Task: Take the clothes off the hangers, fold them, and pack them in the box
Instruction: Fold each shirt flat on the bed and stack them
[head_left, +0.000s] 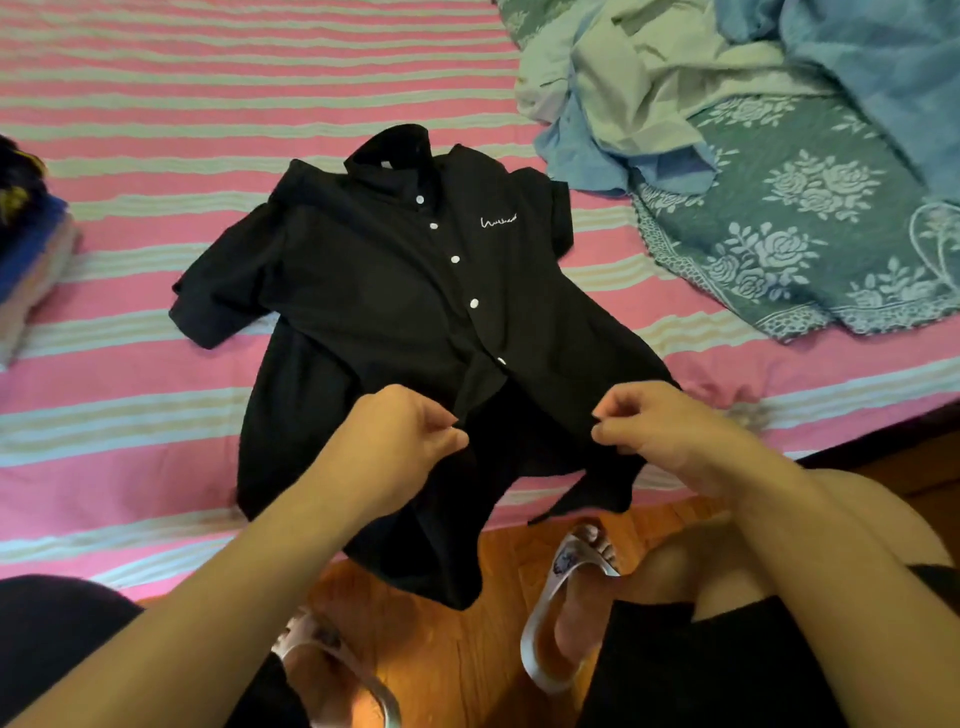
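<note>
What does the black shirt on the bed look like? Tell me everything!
The black shirt lies front up on the striped bed sheet, collar far from the person, hem hanging over the bed's edge. It has white buttons, small white writing on the chest, and short sleeves. The left hand and right hand each pinch its open bottom front.

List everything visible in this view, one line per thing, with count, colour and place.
shirt: one, black with white buttons, spread front-up mid-bed, hem hanging over the edge
bedsheet: one, pink with pale stripes, covering the bed
floral blanket: one, teal with white roses, right
clothes pile: several, pale green and blue, upper right
folded stack: one, dark blue and pink, left edge
floor: wooden, brown, bottom
sandals: two, pale, on the feet
left hand: pinching the shirt's lower front
right hand: pinching the shirt's lower front
</note>
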